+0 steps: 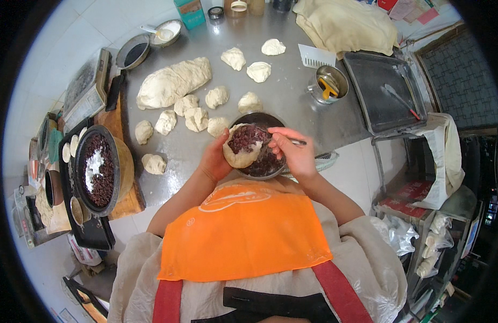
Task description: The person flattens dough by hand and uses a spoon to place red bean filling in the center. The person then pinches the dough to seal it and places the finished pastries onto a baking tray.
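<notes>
My left hand [215,159] cups a round piece of dough [240,160] with dark reddish-purple filling [244,139] heaped in it. The dough is held over the left part of a dark round bowl [274,119], which has more of the same filling inside. My right hand [293,152] is closed around a thin dark-handled utensil [299,142]. Its tip meets the filling at the right edge of the dough; the shape of that end cannot be made out. Just beyond the bowl sits a dough piece [250,102], with another [217,127] to its left.
Several dough lumps [165,123] and a large dough mass [173,83] lie on the metal table [335,126]. A metal pot [335,81] with a yellow-handled tool and a black tray [378,91] stand right. A large pot [122,167] of dark filling topped with white powder stands left.
</notes>
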### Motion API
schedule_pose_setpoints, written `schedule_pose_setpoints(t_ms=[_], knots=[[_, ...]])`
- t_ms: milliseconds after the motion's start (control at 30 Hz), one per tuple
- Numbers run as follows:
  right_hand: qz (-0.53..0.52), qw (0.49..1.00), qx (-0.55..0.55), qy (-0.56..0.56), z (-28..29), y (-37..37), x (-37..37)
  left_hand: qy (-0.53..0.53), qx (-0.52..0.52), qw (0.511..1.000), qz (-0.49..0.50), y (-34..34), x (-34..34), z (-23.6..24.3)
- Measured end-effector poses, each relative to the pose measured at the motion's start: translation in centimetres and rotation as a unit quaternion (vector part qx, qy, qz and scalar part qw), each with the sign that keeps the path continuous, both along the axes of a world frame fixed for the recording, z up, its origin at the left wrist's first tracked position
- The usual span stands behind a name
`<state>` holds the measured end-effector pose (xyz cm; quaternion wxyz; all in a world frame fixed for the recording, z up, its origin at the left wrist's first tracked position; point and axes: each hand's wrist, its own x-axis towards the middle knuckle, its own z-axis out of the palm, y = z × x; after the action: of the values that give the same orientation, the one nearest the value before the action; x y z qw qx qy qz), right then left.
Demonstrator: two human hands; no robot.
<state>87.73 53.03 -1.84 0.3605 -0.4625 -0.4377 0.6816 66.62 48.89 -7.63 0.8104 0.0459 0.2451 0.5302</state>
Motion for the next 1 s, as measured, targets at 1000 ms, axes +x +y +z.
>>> schedule_pose_setpoints(t_ms=[1000], knots=[[0.1, 0.964, 0.245, 0.015, -3.0, 1.1, -3.0, 0.163, 0.006, 0.987, 0.008, 1.9, -0.1, 2.7]])
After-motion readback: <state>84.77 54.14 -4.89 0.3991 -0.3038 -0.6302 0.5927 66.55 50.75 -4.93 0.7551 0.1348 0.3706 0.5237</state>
